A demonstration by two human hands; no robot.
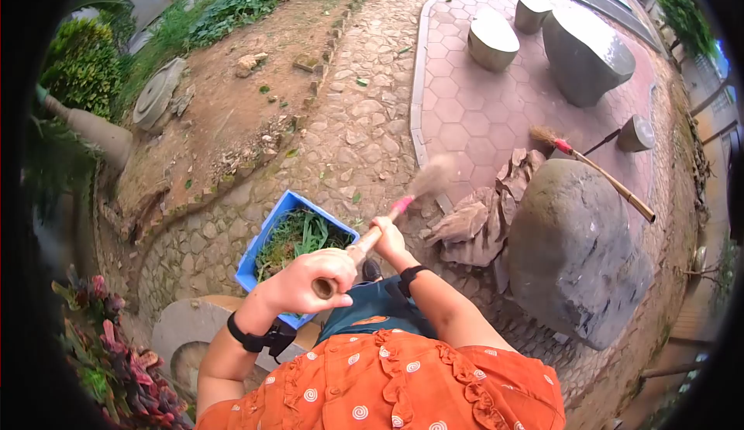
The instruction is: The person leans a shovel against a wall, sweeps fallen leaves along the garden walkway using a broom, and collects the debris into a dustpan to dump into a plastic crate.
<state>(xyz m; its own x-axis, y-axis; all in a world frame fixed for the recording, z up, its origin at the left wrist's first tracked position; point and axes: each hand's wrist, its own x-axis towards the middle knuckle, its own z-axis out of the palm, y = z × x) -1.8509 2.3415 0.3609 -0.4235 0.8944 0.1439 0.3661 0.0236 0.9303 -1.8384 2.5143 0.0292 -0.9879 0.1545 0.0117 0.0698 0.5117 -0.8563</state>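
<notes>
L hand (314,281) is wrapped tight round the broom (363,250), close to the butt end of the stick. R hand (389,240) is closed round the same stick, farther up, w/ a bit of bare stick btwn them. The broom slants up & away to the R, past the R hand, to a pink band (401,204), then the brush end (432,176), which is too blurry to see well. It's by the edge of the pink tiles (461,120).

Other stuff, L to R: red & green plants (116,345) low down; a round stone (159,93) on the dirt (225,112); a blue bin (247,270) w/ cut grass (298,236) in it, near the L hand. Brown rocks (469,232) & a big gray rock (577,252) block the R side. Stools (494,41) & a stone table (585,54) stand on the tiles; a spare broom (608,173) is just past the big gray rock, can't tell if touching.

Count: 2 hands, 1 bin, 3 stools, 1 table, 1 big gray rock, 2 brooms incl. the spare.
</notes>
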